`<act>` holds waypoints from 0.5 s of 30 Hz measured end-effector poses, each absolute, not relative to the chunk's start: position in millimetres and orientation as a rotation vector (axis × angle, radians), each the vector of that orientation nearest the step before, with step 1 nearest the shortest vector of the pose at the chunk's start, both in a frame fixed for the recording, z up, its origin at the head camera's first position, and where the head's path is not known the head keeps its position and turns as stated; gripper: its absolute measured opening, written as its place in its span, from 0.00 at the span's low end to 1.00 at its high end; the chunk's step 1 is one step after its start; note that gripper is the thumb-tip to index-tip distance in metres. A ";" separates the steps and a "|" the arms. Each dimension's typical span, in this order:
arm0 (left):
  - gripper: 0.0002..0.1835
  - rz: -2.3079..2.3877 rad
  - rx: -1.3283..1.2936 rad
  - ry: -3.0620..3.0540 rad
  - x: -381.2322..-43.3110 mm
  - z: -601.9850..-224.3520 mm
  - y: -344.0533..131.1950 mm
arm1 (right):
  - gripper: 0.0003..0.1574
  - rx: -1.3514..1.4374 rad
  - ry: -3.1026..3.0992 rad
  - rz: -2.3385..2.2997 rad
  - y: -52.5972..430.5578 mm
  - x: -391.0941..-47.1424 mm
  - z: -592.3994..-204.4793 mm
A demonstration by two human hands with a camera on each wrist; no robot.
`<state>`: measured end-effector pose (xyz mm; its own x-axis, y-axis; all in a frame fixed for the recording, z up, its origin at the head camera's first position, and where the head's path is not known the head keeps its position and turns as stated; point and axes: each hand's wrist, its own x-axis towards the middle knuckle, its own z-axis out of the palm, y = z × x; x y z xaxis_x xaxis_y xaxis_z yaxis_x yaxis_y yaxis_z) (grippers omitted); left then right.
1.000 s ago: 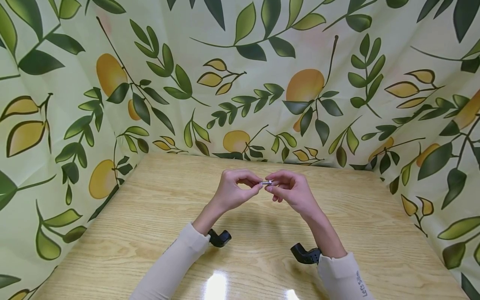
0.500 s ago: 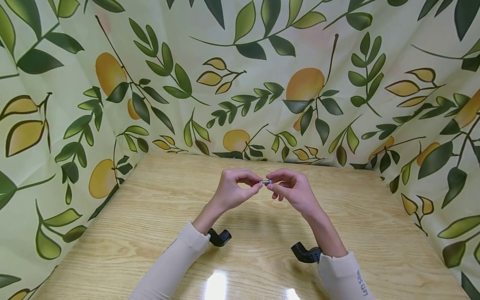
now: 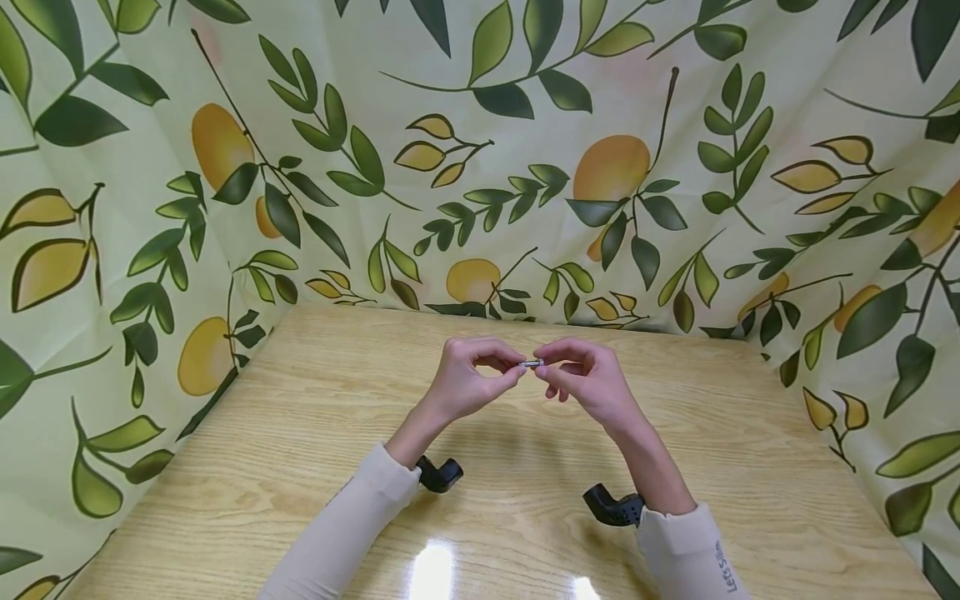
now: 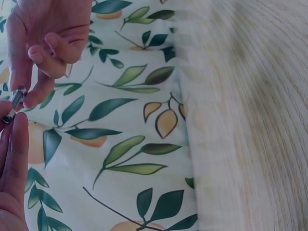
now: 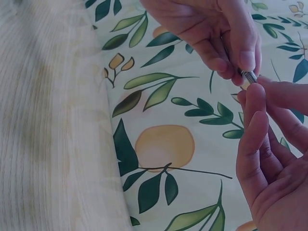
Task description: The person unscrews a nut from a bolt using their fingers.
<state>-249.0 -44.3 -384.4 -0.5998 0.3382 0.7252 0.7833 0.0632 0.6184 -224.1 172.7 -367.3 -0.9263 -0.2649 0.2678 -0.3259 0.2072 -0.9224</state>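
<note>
A small silver metal bolt (image 3: 532,363) lies nearly level between both hands, above the table. My left hand (image 3: 474,379) pinches its left end between thumb and fingertips. At the other end, my right hand (image 3: 588,379) grips it with thumb and index finger, the other fingers loosely curled below. Threads on the bolt (image 5: 249,76) show in the right wrist view. In the left wrist view, a shiny ring-like end, perhaps a nut (image 4: 7,119), sits at my left fingertips. Fingers cover part of both ends.
Beneath the hands spreads a light wooden table (image 3: 337,367). A cloth (image 3: 480,150) printed with leaves and fruit hangs behind it and along both sides. Black angled mounts, such as the right one (image 3: 612,507), stick out from both wrists.
My right fingers have shifted slightly on their end of the bolt, the thumb moving a little right. My left hand stays in place, and both hands keep hold of the bolt.
</note>
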 end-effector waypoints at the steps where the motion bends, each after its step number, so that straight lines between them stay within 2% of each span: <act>1: 0.04 -1.555 -1.118 -1.959 -249.0 -384.3 -44.3 | 0.16 0.585 -2.405 1.853 172.7 -224.1 -367.4; 15: 0.04 -1.567 -1.115 -1.975 -248.8 -385.5 -43.9 | 0.16 0.543 -2.437 1.844 172.5 -223.5 -365.6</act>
